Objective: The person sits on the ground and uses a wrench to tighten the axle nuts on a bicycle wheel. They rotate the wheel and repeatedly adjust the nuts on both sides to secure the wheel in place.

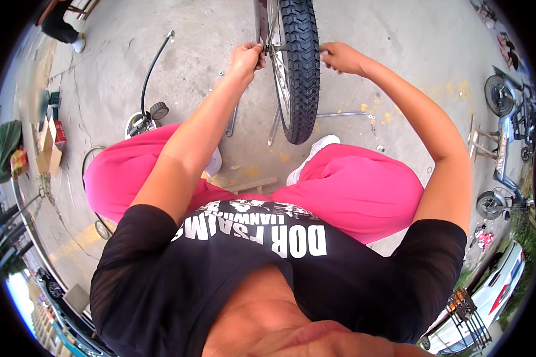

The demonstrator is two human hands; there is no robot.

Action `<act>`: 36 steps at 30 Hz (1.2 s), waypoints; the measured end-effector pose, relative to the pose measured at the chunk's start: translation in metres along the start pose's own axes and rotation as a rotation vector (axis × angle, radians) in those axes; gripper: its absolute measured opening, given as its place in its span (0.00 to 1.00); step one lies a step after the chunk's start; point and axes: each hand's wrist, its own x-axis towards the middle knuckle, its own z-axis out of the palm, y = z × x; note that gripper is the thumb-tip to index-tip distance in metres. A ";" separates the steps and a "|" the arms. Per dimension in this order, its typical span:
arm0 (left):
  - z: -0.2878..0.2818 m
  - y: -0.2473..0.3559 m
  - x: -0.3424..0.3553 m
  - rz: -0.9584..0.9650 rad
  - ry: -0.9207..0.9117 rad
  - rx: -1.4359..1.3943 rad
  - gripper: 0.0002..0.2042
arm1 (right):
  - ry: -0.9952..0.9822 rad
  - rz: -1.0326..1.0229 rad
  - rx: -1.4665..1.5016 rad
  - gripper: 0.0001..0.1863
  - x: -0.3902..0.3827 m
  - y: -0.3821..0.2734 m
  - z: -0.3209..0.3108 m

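Our two hands flank the upright wheel point(302, 71) in the head view. On its left side, our left hand point(248, 58) sits near the wheel's centre, fingers drawn in; we cannot tell whether they pinch a small part there. Our right hand point(340, 58) is just beside the wheel's right side, fingers loosely curled; we cannot tell whether it touches the wheel or holds anything. The wheel stands ahead of us, its lower end near our right shoe point(313, 156). To work well here, we should probably steady the wheel with the right hand, let the left fingers feel for a square seat, and keep fingertips clear of the spokes point(283, 83).
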 end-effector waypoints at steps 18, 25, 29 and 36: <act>-0.038 -0.003 -0.005 0.038 -0.078 0.082 0.20 | 0.815 -0.075 1.165 0.32 -0.067 -0.086 0.053; -0.028 0.022 0.014 0.591 -0.120 0.879 0.23 | 1.045 -0.145 0.951 0.40 -0.083 -0.125 0.083; -0.031 0.029 0.013 0.622 -0.214 0.944 0.18 | 1.051 -0.034 0.455 0.41 -0.102 -0.167 0.088; -0.042 0.026 0.016 0.499 -0.349 0.797 0.16 | 1.109 -0.021 0.533 0.35 -0.097 -0.160 0.089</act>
